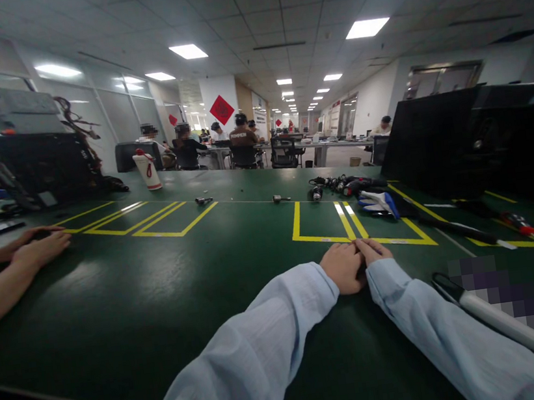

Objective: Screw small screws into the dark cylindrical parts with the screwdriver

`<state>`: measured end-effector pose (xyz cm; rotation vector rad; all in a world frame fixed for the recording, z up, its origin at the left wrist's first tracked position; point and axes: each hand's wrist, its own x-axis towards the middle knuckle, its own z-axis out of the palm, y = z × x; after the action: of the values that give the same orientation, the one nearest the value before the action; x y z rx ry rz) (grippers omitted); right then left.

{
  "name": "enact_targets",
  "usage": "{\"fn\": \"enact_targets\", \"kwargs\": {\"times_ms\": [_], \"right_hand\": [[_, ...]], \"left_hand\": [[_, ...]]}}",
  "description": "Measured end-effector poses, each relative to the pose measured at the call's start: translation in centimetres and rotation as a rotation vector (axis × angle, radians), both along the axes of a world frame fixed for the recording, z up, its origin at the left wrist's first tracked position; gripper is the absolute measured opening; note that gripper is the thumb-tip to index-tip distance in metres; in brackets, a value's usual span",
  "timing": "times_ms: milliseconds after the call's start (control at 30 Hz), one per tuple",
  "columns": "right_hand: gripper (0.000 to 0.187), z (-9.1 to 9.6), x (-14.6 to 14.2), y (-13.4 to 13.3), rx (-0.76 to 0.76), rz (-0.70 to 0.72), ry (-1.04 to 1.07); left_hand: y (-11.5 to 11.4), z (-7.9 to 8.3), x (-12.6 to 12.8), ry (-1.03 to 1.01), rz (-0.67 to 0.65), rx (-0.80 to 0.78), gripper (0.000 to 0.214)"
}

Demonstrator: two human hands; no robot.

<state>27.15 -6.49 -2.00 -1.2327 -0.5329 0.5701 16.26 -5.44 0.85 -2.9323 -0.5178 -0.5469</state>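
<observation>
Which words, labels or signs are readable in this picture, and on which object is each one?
"PUMPKIN": on the back of a seated person's dark shirt, far across the room.
Red diamond sign on the white pillar: one character, too blurred to read.
White cup on the green table: red mark, not readable.
Left hand and right hand: no text.

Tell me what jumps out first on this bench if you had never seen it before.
The wearer's left hand and right hand rest together, empty, on the green table, just before a yellow-taped rectangle. A co-worker's hands lie flat at the far left. Behind the tape, a blue and white glove sits beside a cluster of tools, and a white bottle stands farther back on the left.
</observation>
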Motion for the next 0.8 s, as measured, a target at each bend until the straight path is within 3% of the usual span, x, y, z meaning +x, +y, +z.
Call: {"fn": "enact_targets", "kwargs": {"times_ms": [200,367,600,800], "right_hand": [[0.02,0.7,-0.4,-0.4,0.021,0.021,0.075],[0.019,0.5,-0.4,-0.3,0.027,0.05,0.125],[0.016,-0.8,-0.3,0.3,0.055,0.089,0.084],[0.015,-0.9,-0.2,0.3,0.056,0.113,0.029]], "left_hand": [[-1.1,0.5,-1.4,-0.043,-0.017,0.032,0.042],[-1.9,0.2,-2.4,0.022,0.042,-0.026,0.034],[-0.3,-0.7,-3.6,0.042,-0.062,-0.142,0.042],[0.3,-0.9,-3.1,0.026,-0.081,0.08,0.034]]}}
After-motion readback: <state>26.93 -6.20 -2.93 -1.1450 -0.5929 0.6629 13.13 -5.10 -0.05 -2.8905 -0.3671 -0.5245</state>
